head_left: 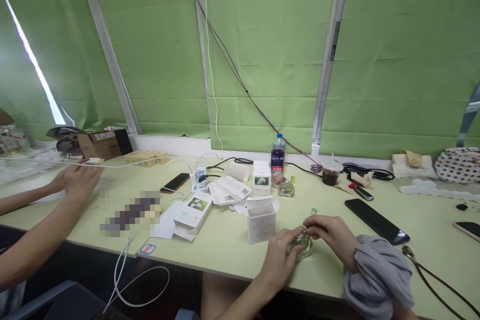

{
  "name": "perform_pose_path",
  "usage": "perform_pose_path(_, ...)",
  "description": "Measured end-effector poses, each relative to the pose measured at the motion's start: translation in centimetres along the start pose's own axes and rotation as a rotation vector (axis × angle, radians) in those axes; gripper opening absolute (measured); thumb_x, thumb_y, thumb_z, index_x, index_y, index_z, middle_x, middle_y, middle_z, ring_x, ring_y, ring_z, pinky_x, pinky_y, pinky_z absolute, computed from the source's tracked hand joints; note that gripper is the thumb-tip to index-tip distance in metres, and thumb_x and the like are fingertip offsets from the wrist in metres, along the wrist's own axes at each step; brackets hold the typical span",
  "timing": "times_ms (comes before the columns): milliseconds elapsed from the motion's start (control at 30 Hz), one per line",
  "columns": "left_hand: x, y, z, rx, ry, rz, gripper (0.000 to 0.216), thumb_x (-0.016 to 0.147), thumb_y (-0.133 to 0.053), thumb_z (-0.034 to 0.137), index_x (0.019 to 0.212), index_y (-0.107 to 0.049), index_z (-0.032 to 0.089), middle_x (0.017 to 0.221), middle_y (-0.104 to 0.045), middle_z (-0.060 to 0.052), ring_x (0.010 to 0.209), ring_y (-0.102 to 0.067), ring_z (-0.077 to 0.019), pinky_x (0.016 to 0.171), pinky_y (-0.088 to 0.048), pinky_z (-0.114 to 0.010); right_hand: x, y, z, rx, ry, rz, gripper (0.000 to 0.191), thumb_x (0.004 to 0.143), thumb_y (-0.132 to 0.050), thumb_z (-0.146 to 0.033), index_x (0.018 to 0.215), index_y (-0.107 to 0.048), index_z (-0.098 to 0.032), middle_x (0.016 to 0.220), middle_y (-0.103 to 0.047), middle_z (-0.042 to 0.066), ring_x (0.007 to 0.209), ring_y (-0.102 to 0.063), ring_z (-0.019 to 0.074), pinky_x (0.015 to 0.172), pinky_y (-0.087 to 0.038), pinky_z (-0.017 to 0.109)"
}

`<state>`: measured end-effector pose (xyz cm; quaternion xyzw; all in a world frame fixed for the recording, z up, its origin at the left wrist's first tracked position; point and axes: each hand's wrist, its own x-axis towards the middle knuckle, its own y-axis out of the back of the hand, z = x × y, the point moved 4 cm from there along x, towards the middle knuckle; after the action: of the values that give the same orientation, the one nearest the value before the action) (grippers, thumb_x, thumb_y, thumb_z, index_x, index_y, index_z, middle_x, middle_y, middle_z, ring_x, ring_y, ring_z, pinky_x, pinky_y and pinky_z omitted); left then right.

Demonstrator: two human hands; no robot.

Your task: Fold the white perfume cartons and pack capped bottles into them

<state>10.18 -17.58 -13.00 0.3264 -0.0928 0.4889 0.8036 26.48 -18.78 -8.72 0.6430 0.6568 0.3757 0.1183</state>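
A small round glass bottle [307,247], with a yellowish-green tint, stands near the table's front edge. My left hand [279,257] is closed around its left side. At the bottle's neck, my right hand [333,235] is closed in a pinch; its fingertips hide the exact part they grip. Just behind my hands lies a small pale green transparent piece [314,211], perhaps a cap. To the left of the bottle stands an open white carton [261,225], flaps up. Further back are a second round glass bottle [286,189] and a closed white box with a flower picture [261,185].
A co-worker's hands [82,177] are at the far left. An opened white box [193,215] and flattened cartons [228,190] lie left of centre. A black phone [377,220], a lidded drink cup [330,172] and a water bottle [278,157] are also on the table.
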Motion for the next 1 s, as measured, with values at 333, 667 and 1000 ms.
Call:
perform_pose_path(333, 0.1, 0.1, 0.3, -0.002, -0.007, -0.003, 0.037, 0.090, -0.055, 0.022, 0.126, -0.059, 0.025, 0.110, -0.069, -0.007, 0.100, -0.063, -0.0219, 0.090, -0.047, -0.034, 0.0, -0.2, -0.1, 0.091, -0.055, 0.026, 0.014, 0.081, -0.055, -0.031, 0.077, -0.066, -0.023, 0.065, -0.068, -0.001, 0.061, -0.067, 0.0174, 0.064, -0.054, 0.028)
perform_pose_path(667, 0.1, 0.2, 0.4, 0.018, 0.005, -0.008, 0.039, 0.089, -0.056, 0.021, 0.127, -0.058, 0.026, 0.109, -0.070, -0.007, 0.099, -0.062, -0.0220, 0.089, -0.047, -0.034, 0.2, -0.4, 1.4, 0.366, -0.173, 0.028, 0.027, 0.076, -0.063, -0.045, 0.079, -0.068, -0.020, 0.069, -0.070, 0.001, 0.068, -0.070, 0.0193, 0.067, -0.059, 0.031)
perform_pose_path(1000, 0.1, 0.1, 0.3, 0.041, 0.004, -0.015, 0.039, 0.091, -0.053, 0.023, 0.129, -0.056, 0.026, 0.105, -0.069, -0.007, 0.096, -0.062, -0.0222, 0.087, -0.047, -0.034, 0.4, -0.8, 2.1, 0.462, -0.234, 0.043, 0.034, 0.068, -0.070, -0.049, 0.080, -0.071, -0.018, 0.068, -0.072, 0.002, 0.066, -0.070, 0.0197, 0.065, -0.059, 0.032)
